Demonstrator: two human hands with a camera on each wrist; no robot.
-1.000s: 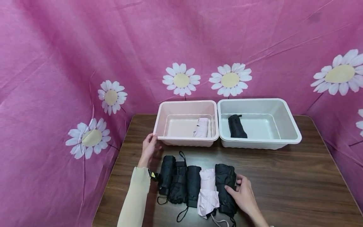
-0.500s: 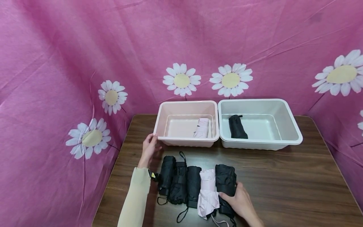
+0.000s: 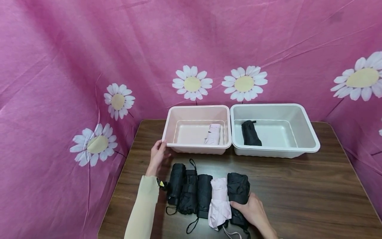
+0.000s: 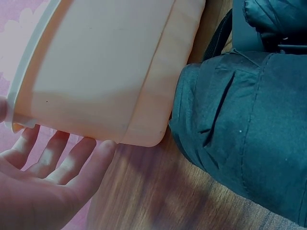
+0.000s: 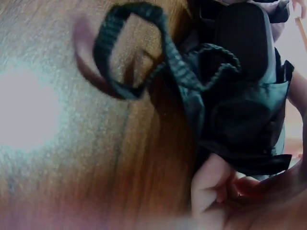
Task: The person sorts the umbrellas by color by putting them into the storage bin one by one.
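My right hand (image 3: 253, 210) grips the rightmost black folded umbrella (image 3: 238, 186) in the row on the table, thumb across its top near the lower end. In the right wrist view fingers curl against the underside of this umbrella (image 5: 247, 117), and its strap loop (image 5: 109, 45) hangs over the wood. My left hand (image 3: 157, 156) holds the near left corner of the pink bin (image 3: 194, 146). Its thumb is at the rim, with the other fingertips on the outer wall in the left wrist view. A pale pink folded umbrella (image 3: 219, 200) lies just left of the gripped one.
Several more black folded umbrellas (image 3: 204, 196) lie side by side at the left of the row. Inside the pink bin is a pale pink umbrella (image 3: 213, 134); a black umbrella (image 3: 251, 133) lies in the pale grey bin (image 3: 274, 153) beside it. A pink flowered cloth (image 3: 149, 59) hangs behind.
My right hand has shifted down along the black umbrella, its thumb moving left over the top. The left hand stays at the pink bin's corner, and the umbrellas lie as before.
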